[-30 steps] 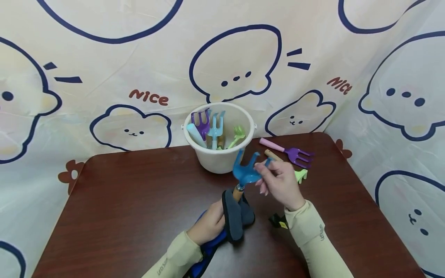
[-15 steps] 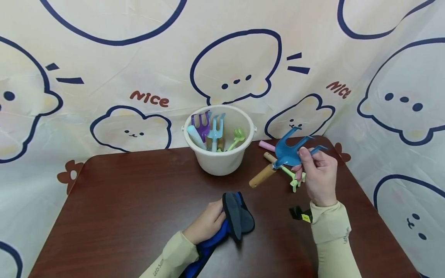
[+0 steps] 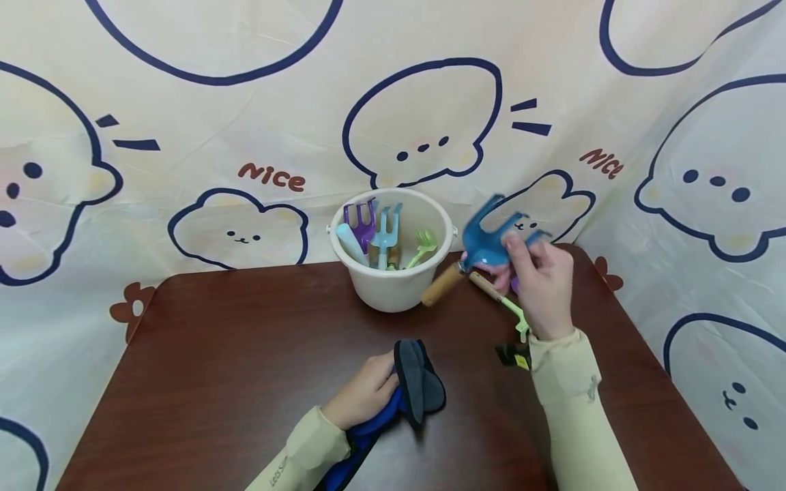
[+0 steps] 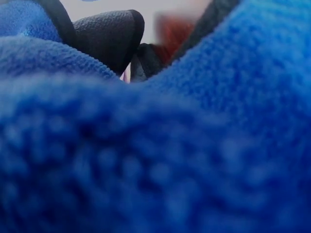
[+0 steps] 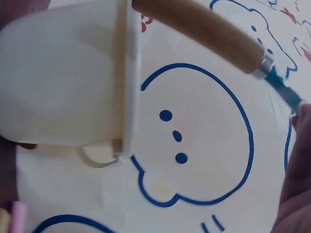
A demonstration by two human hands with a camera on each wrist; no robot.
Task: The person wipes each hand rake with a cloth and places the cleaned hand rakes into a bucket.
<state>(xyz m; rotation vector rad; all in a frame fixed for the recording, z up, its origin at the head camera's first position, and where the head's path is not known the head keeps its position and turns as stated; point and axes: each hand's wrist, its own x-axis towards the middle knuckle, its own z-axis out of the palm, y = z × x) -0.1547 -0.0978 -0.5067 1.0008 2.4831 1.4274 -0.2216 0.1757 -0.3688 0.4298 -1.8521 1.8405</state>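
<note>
My right hand point(image 3: 543, 286) pinches a blue hand rake point(image 3: 485, 245) by its tines, raised to the right of the white bucket point(image 3: 393, 292). The rake's wooden handle point(image 3: 442, 284) points down and left, its end overlapping the bucket's right side in the head view. In the right wrist view the handle point(image 5: 209, 36) crosses close to the bucket rim point(image 5: 130, 82). My left hand point(image 3: 365, 390) grips a blue terry cloth point(image 3: 383, 416) with grey, black-edged flaps; the cloth point(image 4: 160, 160) fills most of the left wrist view.
Inside the bucket stand a purple fork point(image 3: 362, 221), a light blue fork point(image 3: 385, 239) and a light green one point(image 3: 424, 245). A green tool with a wooden handle point(image 3: 485, 285) lies right of it. Nearer is a black item with a yellow label point(image 3: 508, 354). Patterned fabric point(image 3: 276, 136) hangs behind.
My right hand drew the rake's handle out of the cloth and to the right, then moved it up and left, close to the bucket. My left hand with the cloth has hardly moved.
</note>
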